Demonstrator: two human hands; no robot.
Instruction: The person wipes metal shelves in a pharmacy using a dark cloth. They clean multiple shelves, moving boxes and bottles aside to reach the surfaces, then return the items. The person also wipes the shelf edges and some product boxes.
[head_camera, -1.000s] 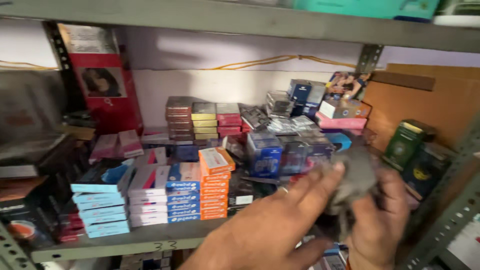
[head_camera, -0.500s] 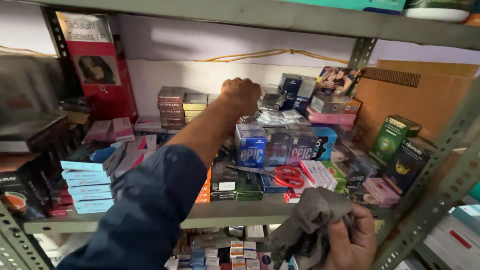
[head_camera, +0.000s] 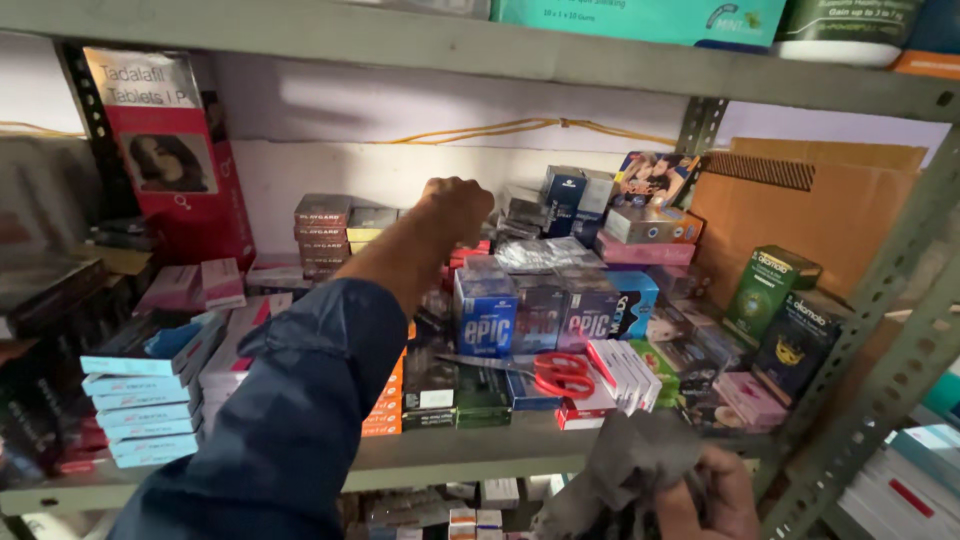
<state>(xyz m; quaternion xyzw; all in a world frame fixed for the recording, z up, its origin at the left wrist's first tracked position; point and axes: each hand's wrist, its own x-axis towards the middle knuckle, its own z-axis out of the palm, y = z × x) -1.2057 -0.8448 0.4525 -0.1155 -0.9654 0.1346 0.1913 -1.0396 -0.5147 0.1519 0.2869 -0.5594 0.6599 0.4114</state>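
My left hand (head_camera: 455, 208) reaches deep into the metal shelf (head_camera: 470, 455), knuckles toward me, over a stack of small red and yellow boxes (head_camera: 350, 228) at the back. Its fingers curl down out of sight, so what they touch is hidden. The dark blue sleeve (head_camera: 290, 420) fills the lower left. My right hand (head_camera: 712, 492) is low at the shelf's front edge, shut on a crumpled grey cloth (head_camera: 625, 470). Red-handled scissors (head_camera: 555, 374) lie on boxes just above the cloth.
Blue boxes (head_camera: 540, 310) stand mid-shelf, light blue flat packs (head_camera: 145, 400) are stacked at the left, and green and dark boxes (head_camera: 775, 295) lean at the right beside brown cardboard (head_camera: 820, 210). A tall red carton (head_camera: 165, 150) stands at the back left. Another shelf (head_camera: 480, 45) runs overhead.
One second ago both hands were together at the cloth in front. My left hand has since reached to the back of the shelf and stays there; the right hand dropped lower with the cloth.
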